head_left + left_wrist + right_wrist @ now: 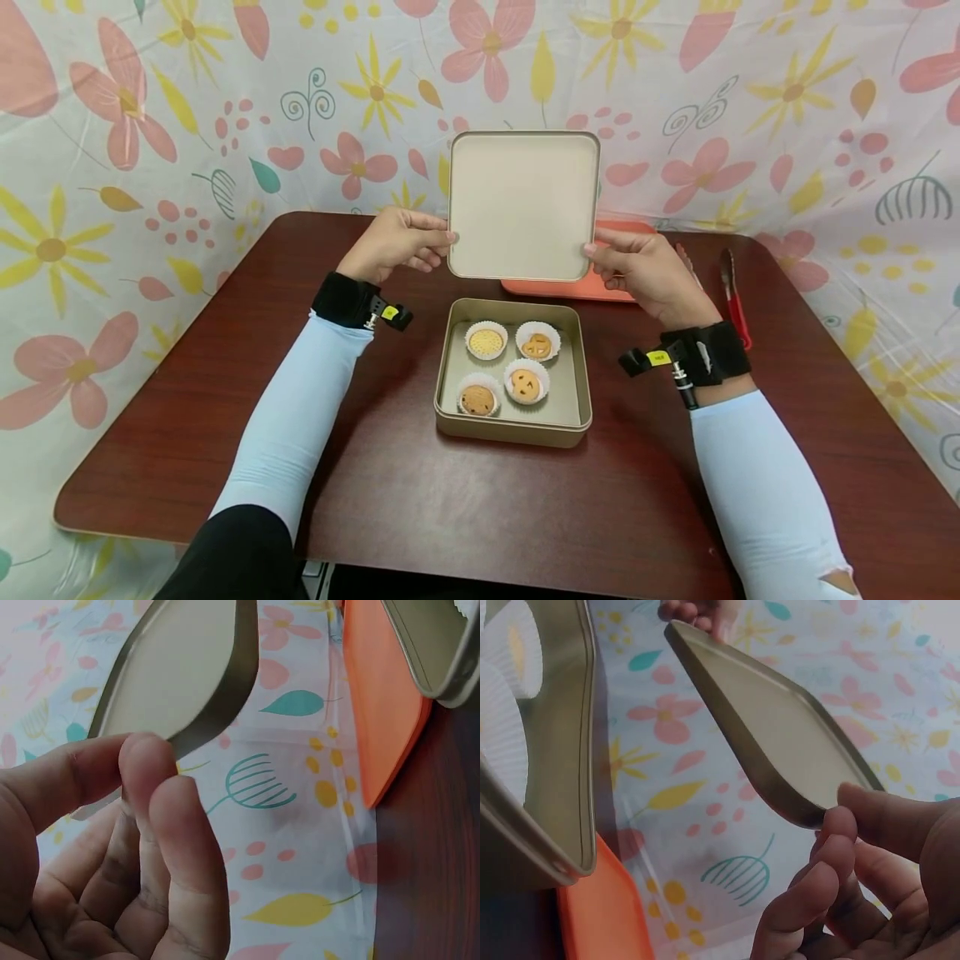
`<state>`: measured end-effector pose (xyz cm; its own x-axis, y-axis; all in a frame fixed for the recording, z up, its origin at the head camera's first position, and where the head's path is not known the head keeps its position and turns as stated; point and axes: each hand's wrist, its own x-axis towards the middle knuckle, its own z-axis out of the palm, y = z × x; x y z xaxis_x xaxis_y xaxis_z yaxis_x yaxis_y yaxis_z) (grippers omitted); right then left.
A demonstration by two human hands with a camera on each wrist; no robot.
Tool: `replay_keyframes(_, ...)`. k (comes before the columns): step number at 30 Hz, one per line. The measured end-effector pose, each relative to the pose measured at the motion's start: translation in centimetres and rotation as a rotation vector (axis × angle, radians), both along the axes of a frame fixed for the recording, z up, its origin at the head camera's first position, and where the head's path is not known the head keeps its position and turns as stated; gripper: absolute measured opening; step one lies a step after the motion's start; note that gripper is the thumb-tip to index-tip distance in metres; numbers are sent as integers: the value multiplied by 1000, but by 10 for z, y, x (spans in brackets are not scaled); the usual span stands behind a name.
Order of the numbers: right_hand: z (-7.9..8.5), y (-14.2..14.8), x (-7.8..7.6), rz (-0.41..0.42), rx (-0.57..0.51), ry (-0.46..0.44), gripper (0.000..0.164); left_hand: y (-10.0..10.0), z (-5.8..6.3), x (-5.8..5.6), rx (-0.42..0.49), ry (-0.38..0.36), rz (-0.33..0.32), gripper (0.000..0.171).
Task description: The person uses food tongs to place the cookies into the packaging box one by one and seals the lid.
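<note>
A flat gold-beige tin lid (pixel 524 204) is held up behind the open tin, its inner side facing me. My left hand (pixel 399 244) pinches the lid's left edge between thumb and fingers. At the opposite edge, my right hand (pixel 641 271) pinches it the same way. Both wrist views show the lid (pixel 180 667) between thumb and fingertips. Below it, the rectangular tin (pixel 513 431) stands on the table. Inside lie several cookies in white paper cups, among them a pale round cookie (pixel 486 342), a pretzel-shaped cookie (pixel 537 346) and a brown cookie (pixel 477 400).
An orange tray or board (pixel 577 289) lies behind the tin, partly hidden by the lid and right hand. Red-handled tongs (pixel 736 308) lie at the table's right. The dark wooden table (pixel 420 517) meets a flower-patterned cloth (pixel 247 100) at the back.
</note>
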<state>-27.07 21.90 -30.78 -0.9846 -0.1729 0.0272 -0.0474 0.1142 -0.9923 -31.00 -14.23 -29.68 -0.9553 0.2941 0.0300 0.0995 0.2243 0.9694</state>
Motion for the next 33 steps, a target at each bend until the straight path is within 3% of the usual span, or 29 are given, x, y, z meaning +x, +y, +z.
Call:
replay_keyframes(5, 2, -2, -1, 9, -85, 0, 53, -1, -1, 0, -19, -2, -23, 28)
replay_keyframes(12, 3, 0, 3, 49, -148, 90, 27, 2, -4, 1, 18, -28, -28, 31)
replay_keyframes(19, 17, 1, 16, 78, 89, 218, 42, 4, -3, 1, 68, -25, -59, 34)
replay_keyframes(24, 28, 0, 28, 85, 224, 267, 39, 6, -2, 0, 121, -36, -55, 34)
replay_keyframes(28, 36, -1, 36, 125, 273, 295, 35, 6, 1, 0, 192, -45, -23, 32)
replay_keyframes(33, 42, -3, 41, 144, 261, 267, 36, 5, 5, 3, 292, -45, -3, 26)
